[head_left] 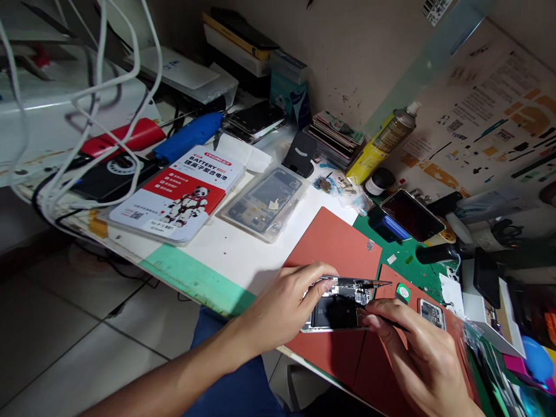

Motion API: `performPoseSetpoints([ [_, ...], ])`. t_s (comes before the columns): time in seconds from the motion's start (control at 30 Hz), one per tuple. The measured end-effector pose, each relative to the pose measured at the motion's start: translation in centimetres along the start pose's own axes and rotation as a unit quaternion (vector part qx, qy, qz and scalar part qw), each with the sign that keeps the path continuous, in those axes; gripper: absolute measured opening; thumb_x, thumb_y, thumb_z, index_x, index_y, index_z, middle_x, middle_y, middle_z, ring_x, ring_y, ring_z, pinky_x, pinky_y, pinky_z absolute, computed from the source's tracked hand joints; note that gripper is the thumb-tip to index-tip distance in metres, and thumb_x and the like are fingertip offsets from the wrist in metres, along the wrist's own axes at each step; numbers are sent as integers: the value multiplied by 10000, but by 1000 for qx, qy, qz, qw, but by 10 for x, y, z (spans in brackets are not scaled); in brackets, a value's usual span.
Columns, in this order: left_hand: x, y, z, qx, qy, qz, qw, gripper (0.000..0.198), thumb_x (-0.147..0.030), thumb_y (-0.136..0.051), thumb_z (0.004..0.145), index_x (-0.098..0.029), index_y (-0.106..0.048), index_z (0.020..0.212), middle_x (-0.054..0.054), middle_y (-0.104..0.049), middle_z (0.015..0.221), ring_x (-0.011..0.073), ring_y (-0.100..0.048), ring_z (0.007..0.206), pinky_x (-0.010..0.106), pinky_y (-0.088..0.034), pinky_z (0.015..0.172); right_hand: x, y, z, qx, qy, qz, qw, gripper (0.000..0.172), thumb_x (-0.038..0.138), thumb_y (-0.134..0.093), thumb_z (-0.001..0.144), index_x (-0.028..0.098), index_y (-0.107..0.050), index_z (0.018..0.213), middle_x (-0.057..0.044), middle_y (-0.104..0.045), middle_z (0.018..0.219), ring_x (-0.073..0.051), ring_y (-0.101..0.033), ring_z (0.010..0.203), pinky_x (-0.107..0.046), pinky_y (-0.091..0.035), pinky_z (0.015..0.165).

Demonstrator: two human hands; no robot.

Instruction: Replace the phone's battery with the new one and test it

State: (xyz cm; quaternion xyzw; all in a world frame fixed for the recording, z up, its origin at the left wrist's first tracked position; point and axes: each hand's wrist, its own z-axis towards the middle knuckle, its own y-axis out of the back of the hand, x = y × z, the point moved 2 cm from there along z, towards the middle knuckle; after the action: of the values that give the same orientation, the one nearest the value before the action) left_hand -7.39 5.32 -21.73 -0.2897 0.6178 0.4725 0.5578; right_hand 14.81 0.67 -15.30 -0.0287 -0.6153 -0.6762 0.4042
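Note:
An opened smartphone lies over the reddish-brown mat, with its dark battery and circuit board exposed. A thin dark panel stands tilted along its far edge, seen nearly edge-on. My left hand grips the phone's left end and this far edge between thumb and fingers. At the phone's right end, my right hand pinches a thin dark tool; its exact kind I cannot make out, and the fingers partly hide it. Just beyond lie a small green round-labelled piece and a small framed phone part.
A battery package and a clear plastic case lie to the left. White cables hang at the far left. A yellow spray can stands at the back. Another phone sits at the right, near several boxes and tools.

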Motion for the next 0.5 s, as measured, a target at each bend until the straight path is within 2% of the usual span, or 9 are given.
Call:
performPoseSetpoints([
  [0.17,0,0,0,0,4,14,1000,215,-343,-437,1111,-283,-640,1149,-44,-771,1063,145,-705,948,292,-490,815,5,7,16,52,6,-13,999,194,100,-520,1039,239,-604,1144,-20,-743,925,-133,-738,773,-210,-591,690],
  [0.3,1,-1,-1,-1,0,19,1000,205,-335,-446,1112,-294,-639,1164,-58,-771,1085,135,-704,970,288,-488,841,9,6,24,78,37,-41,995,226,71,-497,1031,232,-590,1159,-24,-739,901,-148,-736,757,-241,-598,669],
  [0.4,1,-1,0,-1,-6,9,1000,207,-333,-443,1113,-287,-638,1163,-55,-764,1066,131,-703,954,283,-491,837,13,4,14,70,88,-83,990,373,14,-459,976,214,-608,1253,-92,-785,1048,-208,-786,919,-285,-656,761],
  [0.5,0,0,0,-1,-12,10,1000,217,-339,-437,1113,-280,-640,1159,-43,-763,1072,141,-704,962,292,-494,849,15,1,-8,27,103,-130,986,495,31,-507,953,218,-638,1392,-120,-793,1212,-275,-790,1069,-342,-684,866],
])
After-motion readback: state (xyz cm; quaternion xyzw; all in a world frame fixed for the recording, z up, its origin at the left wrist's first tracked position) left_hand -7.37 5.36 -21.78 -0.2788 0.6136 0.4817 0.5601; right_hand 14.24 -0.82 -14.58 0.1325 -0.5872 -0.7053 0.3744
